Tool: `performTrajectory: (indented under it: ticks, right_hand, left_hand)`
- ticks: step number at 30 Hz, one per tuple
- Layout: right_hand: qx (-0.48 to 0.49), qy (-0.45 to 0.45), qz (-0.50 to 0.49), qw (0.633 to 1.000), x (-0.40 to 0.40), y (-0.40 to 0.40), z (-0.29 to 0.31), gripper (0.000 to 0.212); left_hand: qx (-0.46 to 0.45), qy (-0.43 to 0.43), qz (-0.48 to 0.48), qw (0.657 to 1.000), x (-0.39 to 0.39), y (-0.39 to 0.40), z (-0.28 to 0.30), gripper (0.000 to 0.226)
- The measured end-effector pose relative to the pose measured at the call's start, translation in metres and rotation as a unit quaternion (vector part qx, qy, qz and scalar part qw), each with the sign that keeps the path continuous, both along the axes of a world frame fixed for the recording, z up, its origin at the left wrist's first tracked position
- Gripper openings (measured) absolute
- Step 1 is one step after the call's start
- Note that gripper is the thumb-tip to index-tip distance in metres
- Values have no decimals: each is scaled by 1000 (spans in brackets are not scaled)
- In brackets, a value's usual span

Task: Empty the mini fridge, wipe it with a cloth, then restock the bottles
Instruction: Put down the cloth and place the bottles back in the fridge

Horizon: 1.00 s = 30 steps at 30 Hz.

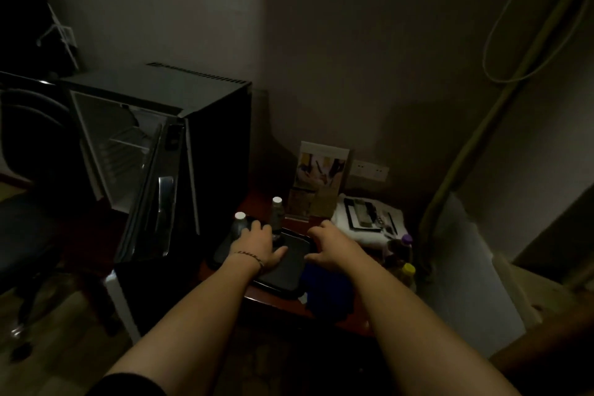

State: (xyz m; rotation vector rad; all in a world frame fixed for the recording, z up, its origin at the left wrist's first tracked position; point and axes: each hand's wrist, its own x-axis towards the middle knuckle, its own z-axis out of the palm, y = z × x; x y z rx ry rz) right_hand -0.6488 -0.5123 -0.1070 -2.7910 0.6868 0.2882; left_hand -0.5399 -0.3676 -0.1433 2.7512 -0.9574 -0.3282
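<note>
Pretty dim room, so we're squinting here. Our left hand [258,243] lies flat with fingers spread on a black tray [283,270] that sits on a reddish wooden table [266,300]. Our right hand [324,247] hovers at the tray's 3 o'clock edge, fingers loosely curled, holding nothing we can make out.

Two white-capped bottles stand at the tray's far end: one bottle [239,224] at 11 o'clock, just beside our left fingers, the other bottle [276,212] at 12. The mini fridge [180,145] sits at 10 o'clock, door [151,199] swung open, wire shelf bare.

A blue cloth [328,291] lies at 5 o'clock off the tray. Behind it: a leaflet stand [321,180], folded white towels [369,228], plain grey walls.
</note>
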Motion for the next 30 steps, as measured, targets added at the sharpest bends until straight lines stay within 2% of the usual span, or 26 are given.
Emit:
performTrajectory:
  ticks: [6, 11, 20, 24, 30]
  right_hand:
    - [2, -24, 65, 998, 88, -63, -15, 64]
    - [8, -19, 131, 991, 156, -101, -19, 66]
    - [18, 33, 175, 984, 234, -126, -62, 64]
    - [21, 47, 160, 986, 260, -126, -84, 71]
    - [19, 98, 149, 984, 277, -129, -119, 70]
  left_hand:
    - [-15, -20, 105, 994, 76, -39, -2, 63]
    - [4, -14, 144, 989, 124, -70, -6, 66]
    - [58, 32, 158, 985, 173, -80, -60, 69]
    - [60, 55, 154, 985, 196, -78, -79, 68]
    - [76, 72, 123, 987, 204, -86, -106, 61]
